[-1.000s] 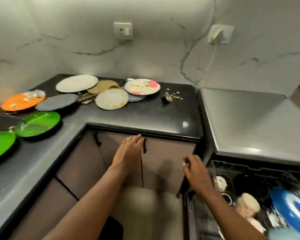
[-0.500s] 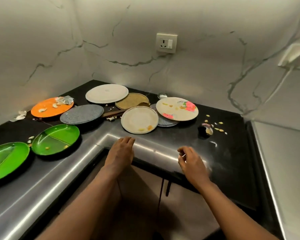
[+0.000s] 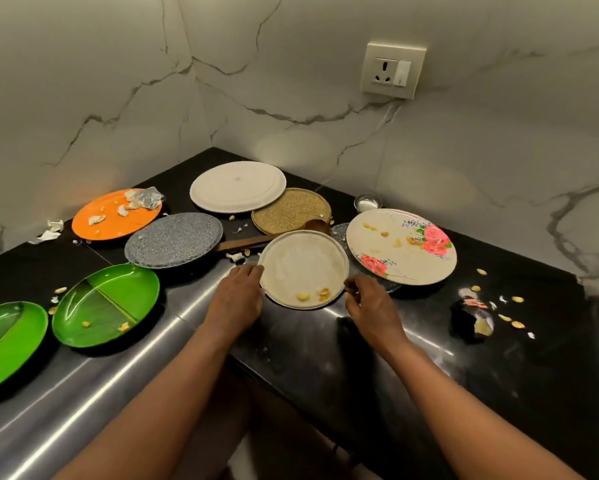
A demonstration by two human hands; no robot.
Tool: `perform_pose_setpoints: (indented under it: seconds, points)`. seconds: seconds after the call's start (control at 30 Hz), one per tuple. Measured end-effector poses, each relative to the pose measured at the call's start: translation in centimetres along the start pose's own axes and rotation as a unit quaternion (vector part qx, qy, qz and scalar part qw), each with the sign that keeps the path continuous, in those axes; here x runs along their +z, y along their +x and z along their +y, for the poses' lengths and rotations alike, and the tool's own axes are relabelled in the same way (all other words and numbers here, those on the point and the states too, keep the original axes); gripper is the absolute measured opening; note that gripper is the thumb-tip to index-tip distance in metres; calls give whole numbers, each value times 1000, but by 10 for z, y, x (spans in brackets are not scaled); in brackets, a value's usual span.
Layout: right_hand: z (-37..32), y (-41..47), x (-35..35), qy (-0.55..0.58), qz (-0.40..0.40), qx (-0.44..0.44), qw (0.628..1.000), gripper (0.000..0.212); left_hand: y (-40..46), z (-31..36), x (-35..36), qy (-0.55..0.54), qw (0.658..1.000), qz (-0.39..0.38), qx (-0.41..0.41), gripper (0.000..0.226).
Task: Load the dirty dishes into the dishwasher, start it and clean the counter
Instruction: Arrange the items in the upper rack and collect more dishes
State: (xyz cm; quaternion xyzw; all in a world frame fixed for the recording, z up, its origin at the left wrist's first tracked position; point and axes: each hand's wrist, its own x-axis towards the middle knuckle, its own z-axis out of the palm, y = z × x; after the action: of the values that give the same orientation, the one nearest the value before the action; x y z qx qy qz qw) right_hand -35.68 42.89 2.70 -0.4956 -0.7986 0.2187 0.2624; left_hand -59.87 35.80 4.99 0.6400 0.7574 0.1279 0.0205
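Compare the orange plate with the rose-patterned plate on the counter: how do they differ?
The orange plate is plain, solid-coloured; the rose-patterned plate is cream with pink flowers. The orange plate carries crumpled foil and white scraps; the rose-patterned plate has a few yellow crumbs. Orange sits far left, rose far right. Both are round, dirty and untouched.

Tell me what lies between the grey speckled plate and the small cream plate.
In the head view, a brown wooden spoon handle and food scraps lie there.

A black corner counter [image 3: 377, 368] carries scattered dirty plates [image 3: 237, 187], food crumbs [image 3: 505, 317] and a crumpled wrapper [image 3: 473, 317].
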Motion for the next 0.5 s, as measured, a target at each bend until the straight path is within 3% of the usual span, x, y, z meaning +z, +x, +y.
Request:
perform_pose_setpoints:
  seconds: [0.23,0.4,0.5]
  points:
    - [-8,84,18,-14,23,-4,1000,25,57,-48,12,43,993,-108,-16,65]
    - [-6,152,32,-56,6,29,998,35,93,-68,12,102,961,-254,38,85]
    - [-5,190,45,-89,4,39,995,40,105,-69,19,114,958,-259,53,94]
